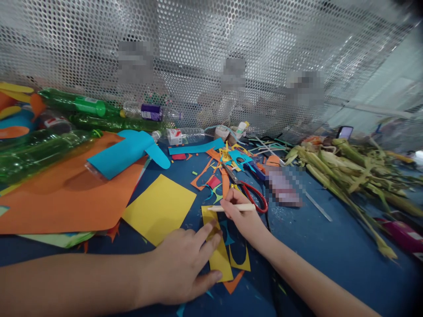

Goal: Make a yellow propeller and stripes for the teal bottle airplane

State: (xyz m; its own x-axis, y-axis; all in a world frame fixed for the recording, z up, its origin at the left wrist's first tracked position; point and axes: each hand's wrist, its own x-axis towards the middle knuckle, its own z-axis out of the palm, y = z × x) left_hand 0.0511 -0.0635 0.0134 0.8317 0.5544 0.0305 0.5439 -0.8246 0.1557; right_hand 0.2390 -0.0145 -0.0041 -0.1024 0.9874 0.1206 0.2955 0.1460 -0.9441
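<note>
My right hand [239, 211] pinches a white marker-like pen [243, 207], its tip at the top end of a narrow yellow paper strip [220, 259]. Across that strip my left hand [185, 264] lies flat, fingers spread, pressing it to the blue table. A larger yellow sheet [160, 207] lies just beyond the left hand. Beside the strip is a yellow offcut [243, 259] with a curved cut-out. Red-handled scissors [254, 193] rest behind the right hand, among paper scraps.
Orange sheets [76, 198] lie at left, bearing a blue-paper-wrapped bottle [122, 154]. Green plastic bottles [79, 103] line the back left. Dry corn husks [350, 176] spread across the right. Behind stands a perforated metal screen [198, 57]. A blue strip [194, 146] lies near the scraps.
</note>
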